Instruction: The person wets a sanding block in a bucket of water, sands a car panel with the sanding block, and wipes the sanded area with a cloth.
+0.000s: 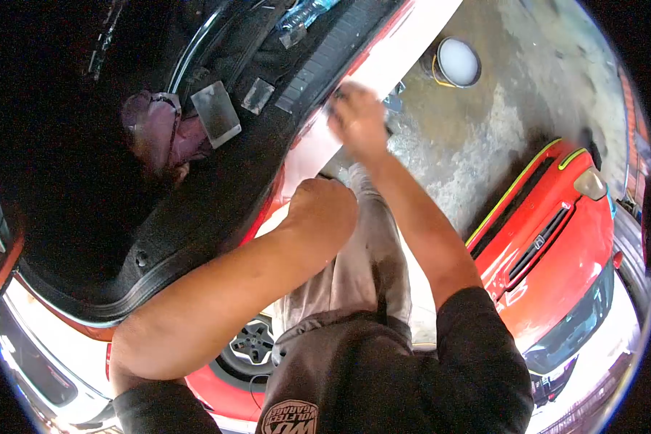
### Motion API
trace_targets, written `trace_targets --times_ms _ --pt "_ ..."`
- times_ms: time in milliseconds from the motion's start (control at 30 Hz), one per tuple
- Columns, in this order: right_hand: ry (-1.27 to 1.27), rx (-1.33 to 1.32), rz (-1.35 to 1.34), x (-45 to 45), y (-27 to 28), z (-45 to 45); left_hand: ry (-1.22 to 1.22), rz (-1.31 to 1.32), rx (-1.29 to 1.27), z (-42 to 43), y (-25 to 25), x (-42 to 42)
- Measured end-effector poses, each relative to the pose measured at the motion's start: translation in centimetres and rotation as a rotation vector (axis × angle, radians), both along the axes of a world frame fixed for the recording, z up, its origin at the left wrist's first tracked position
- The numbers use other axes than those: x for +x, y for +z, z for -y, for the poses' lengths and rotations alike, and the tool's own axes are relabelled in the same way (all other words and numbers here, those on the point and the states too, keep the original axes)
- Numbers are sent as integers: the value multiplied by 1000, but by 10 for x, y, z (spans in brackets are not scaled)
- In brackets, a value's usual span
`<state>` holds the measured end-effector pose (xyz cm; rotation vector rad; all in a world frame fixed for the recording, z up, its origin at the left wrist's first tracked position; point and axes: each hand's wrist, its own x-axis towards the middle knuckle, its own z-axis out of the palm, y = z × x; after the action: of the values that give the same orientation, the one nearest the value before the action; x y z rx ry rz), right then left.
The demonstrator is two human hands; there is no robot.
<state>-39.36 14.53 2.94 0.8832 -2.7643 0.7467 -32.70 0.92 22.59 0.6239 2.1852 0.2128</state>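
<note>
My right hand (359, 121) is on the glossy, brightly lit bumper edge (383, 61) of an open car boot. Motion smears its fingers, which bend over a small dark thing (338, 95) too blurred to name. Closer to my body, my left hand (327, 202) is bent down beside the same bumper, its fingers hidden from view. Inside the black-lined boot (217, 192) lie a grey rectangular piece (215, 114), a smaller square piece (257, 95) and a crumpled pink cloth (159, 130). A clear plastic bottle (307, 13) rests farther in.
A bucket (458, 63) with whitish contents stands on the wet-looking concrete floor (477, 137). At the right is the front of a red car (550, 246). Below my left arm a wheel (252, 343) shows, with a white vehicle (40, 354) at the lower left.
</note>
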Motion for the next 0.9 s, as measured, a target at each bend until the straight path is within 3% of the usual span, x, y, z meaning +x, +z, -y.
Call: trace_targets --times_ms 33,133,200,267,333,467,600,733,800,900 --pt "30 36 121 16 20 9 16 33 19 0 -1 1" --pt "170 74 50 -30 12 -19 -27 6 32 2 6 2" --pt "-52 23 25 -65 18 -23 14 -6 73 3 1 4" --pt "-105 -20 -5 -42 10 -13 20 7 90 3 -1 4" --pt "103 22 58 -3 9 -2 1 45 78 2 0 1" --pt "193 42 41 -46 6 -26 -6 -35 105 3 2 4" --pt "-80 0 42 -23 3 -8 19 32 81 1 -3 1" --pt "218 61 137 0 17 -3 -63 0 98 2 3 2" --pt "193 76 18 -41 6 -23 -26 -24 97 0 -7 6" --pt "-120 25 -23 -48 12 -12 5 5 95 -4 -10 9"
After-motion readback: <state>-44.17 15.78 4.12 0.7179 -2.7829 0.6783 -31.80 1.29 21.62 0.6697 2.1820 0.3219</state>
